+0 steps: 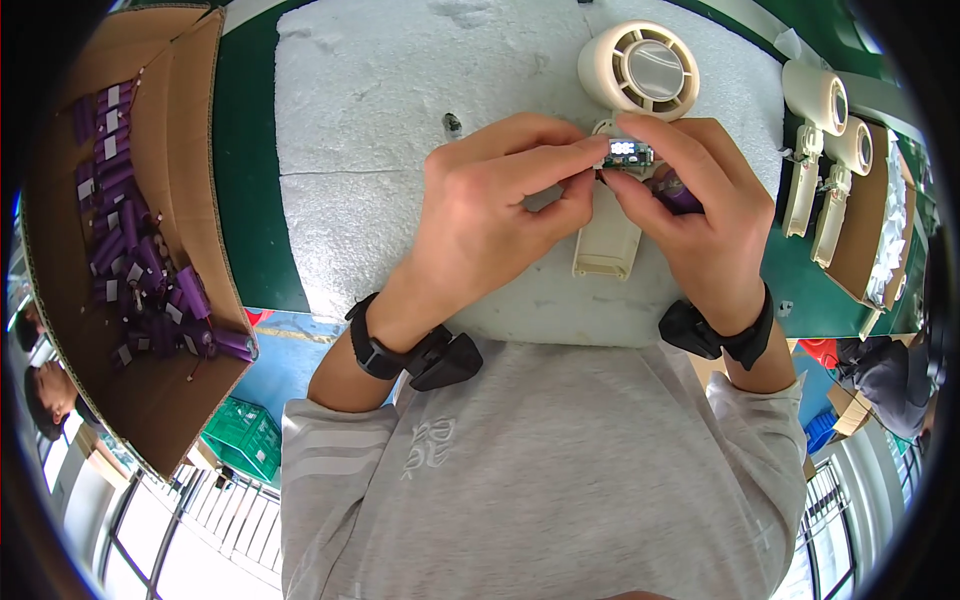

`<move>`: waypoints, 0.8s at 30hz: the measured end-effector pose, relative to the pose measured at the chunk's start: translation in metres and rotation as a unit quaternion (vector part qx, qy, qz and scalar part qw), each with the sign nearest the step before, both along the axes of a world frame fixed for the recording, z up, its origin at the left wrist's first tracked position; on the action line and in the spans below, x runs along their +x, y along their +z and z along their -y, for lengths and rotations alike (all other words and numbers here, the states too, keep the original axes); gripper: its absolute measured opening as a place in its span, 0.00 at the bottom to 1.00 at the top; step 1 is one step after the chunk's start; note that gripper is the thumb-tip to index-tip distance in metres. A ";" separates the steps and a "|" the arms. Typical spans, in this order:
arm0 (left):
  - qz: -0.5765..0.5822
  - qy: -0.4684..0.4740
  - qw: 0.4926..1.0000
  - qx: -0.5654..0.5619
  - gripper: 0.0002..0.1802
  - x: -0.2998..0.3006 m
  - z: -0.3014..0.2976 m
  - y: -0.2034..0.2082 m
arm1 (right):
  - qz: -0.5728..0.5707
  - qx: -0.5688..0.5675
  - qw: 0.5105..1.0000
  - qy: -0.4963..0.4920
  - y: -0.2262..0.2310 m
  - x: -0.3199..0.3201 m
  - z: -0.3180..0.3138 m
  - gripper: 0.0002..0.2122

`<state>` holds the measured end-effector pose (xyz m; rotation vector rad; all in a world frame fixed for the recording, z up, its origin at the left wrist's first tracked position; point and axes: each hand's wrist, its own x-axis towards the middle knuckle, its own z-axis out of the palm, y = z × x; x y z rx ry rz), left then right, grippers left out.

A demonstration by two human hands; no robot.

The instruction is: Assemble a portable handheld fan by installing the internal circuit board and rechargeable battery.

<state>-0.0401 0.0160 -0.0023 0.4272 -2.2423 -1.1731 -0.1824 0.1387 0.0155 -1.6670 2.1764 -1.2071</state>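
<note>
Both hands meet over the white foam pad [400, 130]: the left hand [490, 215] and right hand [690, 210] each pinch, thumb against forefinger, one end of a small green circuit board [628, 153], whose long axis runs left to right with its lit display face upward. The right hand also curls around a purple battery cell [680, 195]. Directly beneath lies a cream handheld fan [625, 130], head pointing away from the person, handle toward the body.

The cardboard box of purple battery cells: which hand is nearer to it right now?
Left. The left hand is over the white foam pad, on the side of the cardboard box. The right hand is farther off, beyond the left hand.
</note>
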 end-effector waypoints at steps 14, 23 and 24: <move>-0.024 -0.046 0.998 0.034 0.19 -0.002 -0.001 -0.003 | 0.018 0.012 1.000 -0.022 0.002 0.003 -0.001 0.14; -0.018 -0.001 1.000 0.023 0.23 -0.013 -0.017 -0.012 | 0.062 0.008 0.997 -0.042 0.004 0.005 -0.002 0.08; -0.018 -0.002 1.000 0.023 0.23 -0.013 -0.018 -0.012 | 0.057 0.014 0.997 -0.047 0.004 0.004 -0.002 0.08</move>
